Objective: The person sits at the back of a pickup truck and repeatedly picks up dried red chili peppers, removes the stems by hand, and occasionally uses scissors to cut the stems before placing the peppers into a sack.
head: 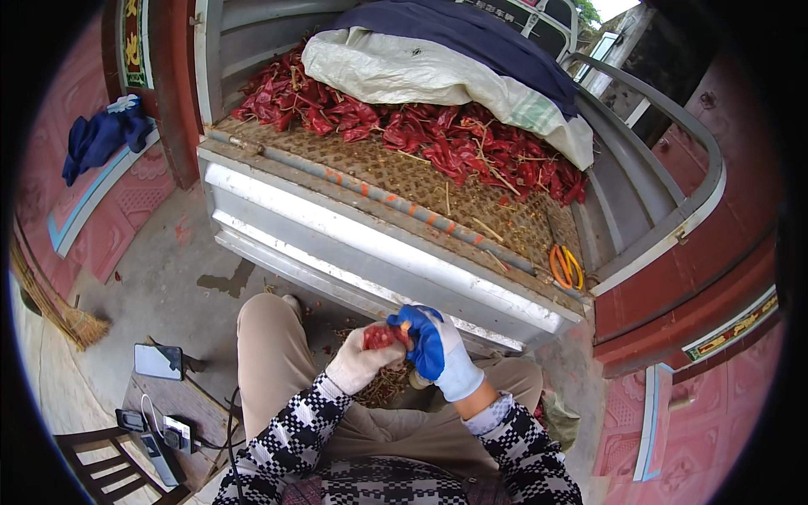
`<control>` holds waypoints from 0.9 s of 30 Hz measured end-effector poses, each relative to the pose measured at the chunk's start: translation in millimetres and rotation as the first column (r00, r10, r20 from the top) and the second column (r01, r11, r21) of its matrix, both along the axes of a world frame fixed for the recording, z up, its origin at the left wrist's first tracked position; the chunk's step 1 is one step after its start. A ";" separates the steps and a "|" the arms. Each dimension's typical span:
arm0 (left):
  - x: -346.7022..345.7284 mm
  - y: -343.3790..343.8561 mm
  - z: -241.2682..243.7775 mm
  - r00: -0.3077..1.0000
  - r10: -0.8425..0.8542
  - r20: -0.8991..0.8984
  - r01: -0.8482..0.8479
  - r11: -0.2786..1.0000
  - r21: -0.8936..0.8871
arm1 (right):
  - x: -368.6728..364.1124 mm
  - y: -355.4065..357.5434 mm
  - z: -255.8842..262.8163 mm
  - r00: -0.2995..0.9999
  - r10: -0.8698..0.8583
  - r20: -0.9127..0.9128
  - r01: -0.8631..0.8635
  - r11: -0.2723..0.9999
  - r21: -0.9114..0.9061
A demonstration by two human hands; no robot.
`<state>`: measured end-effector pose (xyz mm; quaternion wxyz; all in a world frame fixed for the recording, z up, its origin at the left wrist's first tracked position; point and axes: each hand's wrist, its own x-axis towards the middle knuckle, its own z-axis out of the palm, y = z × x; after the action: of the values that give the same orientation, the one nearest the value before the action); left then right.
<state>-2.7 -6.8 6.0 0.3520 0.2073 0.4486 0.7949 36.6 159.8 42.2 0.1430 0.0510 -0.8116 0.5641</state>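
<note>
My left hand (pixel 363 360), in a whitish knitted glove, is closed around a dried red chili pepper (pixel 382 337) above my lap. Touching it from the right is my right hand (pixel 435 347), in a white glove with a blue coated palm; its fingers are bent at the pepper's end, and whether they pinch a part of it cannot be told. Below both hands, dry stems (pixel 382 386) lie in a heap between my knees. Ahead, a pile of dried red chilies (pixel 454 139) covers part of the truck bed (pixel 379 165), partly under a white woven sack (pixel 404 69) and a dark blue cloth (pixel 467 44).
The lowered metal tailgate (pixel 372 246) stands just beyond my knees. Orange and yellow rings (pixel 565 267) lie at its right corner. At left are a small wooden table (pixel 196 404) with a phone (pixel 158 362) and devices, a slatted chair (pixel 107 470) and a straw broom (pixel 82 322).
</note>
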 end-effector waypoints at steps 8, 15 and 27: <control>-7.9 -0.7 -12.7 0.996 0.028 0.086 -0.033 0.998 0.052 | -7.7 29.0 8.9 0.900 -0.231 0.369 0.143 0.957 0.251; -13.2 5.0 -6.6 0.995 0.058 0.076 -0.066 0.992 0.103 | -20.8 45.4 66.9 0.875 -0.107 0.472 -0.329 0.584 0.742; -21.8 -0.5 -13.4 0.980 0.006 0.199 -0.045 0.981 0.188 | -229.7 113.8 120.2 0.763 -0.645 0.035 0.320 0.425 0.847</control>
<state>-24.5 -7.3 -7.3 0.3629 0.1545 0.3354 0.8555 -193.1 273.6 162.3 0.1133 -0.2335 -0.9634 0.0678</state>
